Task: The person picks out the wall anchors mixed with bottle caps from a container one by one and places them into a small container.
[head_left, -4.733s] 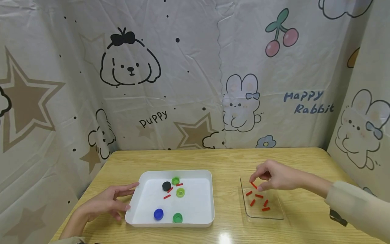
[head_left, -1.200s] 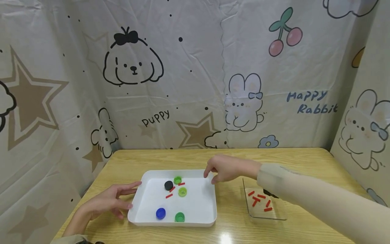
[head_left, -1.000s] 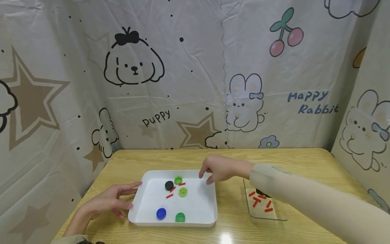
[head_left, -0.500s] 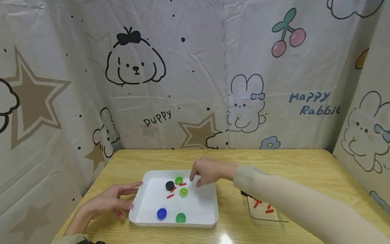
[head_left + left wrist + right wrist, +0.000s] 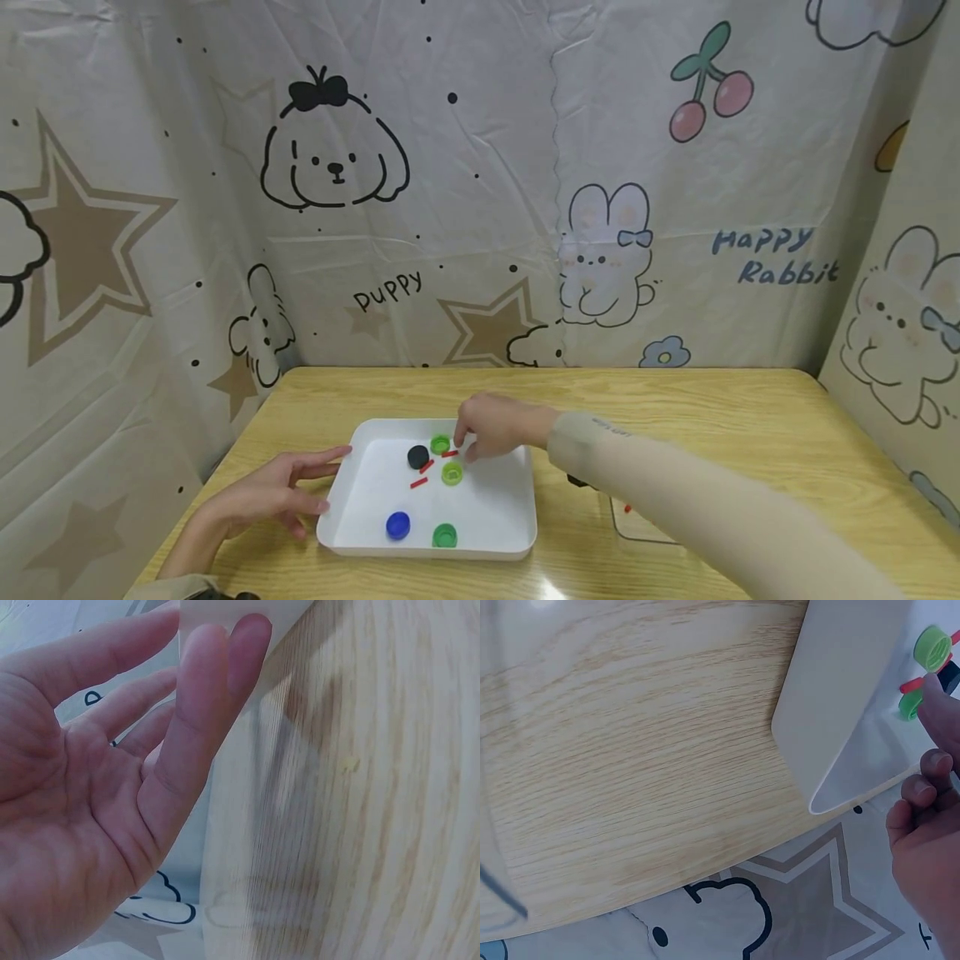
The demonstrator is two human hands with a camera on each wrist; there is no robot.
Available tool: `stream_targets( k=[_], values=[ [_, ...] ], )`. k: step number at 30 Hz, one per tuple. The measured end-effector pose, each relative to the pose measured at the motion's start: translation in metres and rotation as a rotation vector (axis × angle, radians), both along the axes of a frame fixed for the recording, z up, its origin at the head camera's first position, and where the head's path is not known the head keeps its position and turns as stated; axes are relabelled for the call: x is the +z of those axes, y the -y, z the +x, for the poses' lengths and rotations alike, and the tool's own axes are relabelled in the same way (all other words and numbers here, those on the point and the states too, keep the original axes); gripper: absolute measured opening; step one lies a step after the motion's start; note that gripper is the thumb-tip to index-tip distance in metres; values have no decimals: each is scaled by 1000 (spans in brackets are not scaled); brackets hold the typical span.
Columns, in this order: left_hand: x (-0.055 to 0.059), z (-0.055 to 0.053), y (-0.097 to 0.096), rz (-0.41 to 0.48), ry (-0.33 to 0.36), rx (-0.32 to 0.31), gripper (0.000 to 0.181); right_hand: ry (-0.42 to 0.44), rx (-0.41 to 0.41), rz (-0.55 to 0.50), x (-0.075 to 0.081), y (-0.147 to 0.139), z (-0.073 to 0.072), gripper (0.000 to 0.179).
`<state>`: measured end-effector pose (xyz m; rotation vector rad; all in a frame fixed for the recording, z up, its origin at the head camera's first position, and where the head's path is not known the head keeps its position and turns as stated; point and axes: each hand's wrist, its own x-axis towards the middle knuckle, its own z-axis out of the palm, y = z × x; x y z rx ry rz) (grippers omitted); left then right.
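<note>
A white tray (image 5: 491, 529) holds bottle caps in green, black and blue and several short red sticks. My left hand (image 5: 266, 496) steadies its left side, the fingers mostly straight and the tips against the rim. In the left wrist view, the left hand's fingertips (image 5: 251, 645) touch the white wall. Over the tray's back right part is my right hand (image 5: 495, 425), thumb and index finger apart. They are close to a red stick (image 5: 450, 454) beside a light green cap (image 5: 440, 444); I see nothing between them. The right hand's other fingers are curled in the right wrist view.
A black cap (image 5: 417, 457), a yellow-green cap (image 5: 452, 473), a blue cap (image 5: 398, 525) and a green cap (image 5: 445, 535) lie in the tray. To its right is a clear shallow container (image 5: 645, 533), mostly hidden by my right sleeve (image 5: 660, 475). A patterned cloth hangs behind the table.
My right hand pinched a red stick over the clear container, then left it there. It has since moved left over the tray to the sticks. My left hand stays at the rim.
</note>
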<state>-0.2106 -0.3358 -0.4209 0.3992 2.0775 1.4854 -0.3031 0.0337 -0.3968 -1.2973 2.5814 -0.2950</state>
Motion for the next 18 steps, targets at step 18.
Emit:
stream_targets(
  k=[18],
  values=[
    [0, 0, 1, 10, -4, 0, 85, -148, -7, 74, -11, 16, -6, 14]
  ],
)
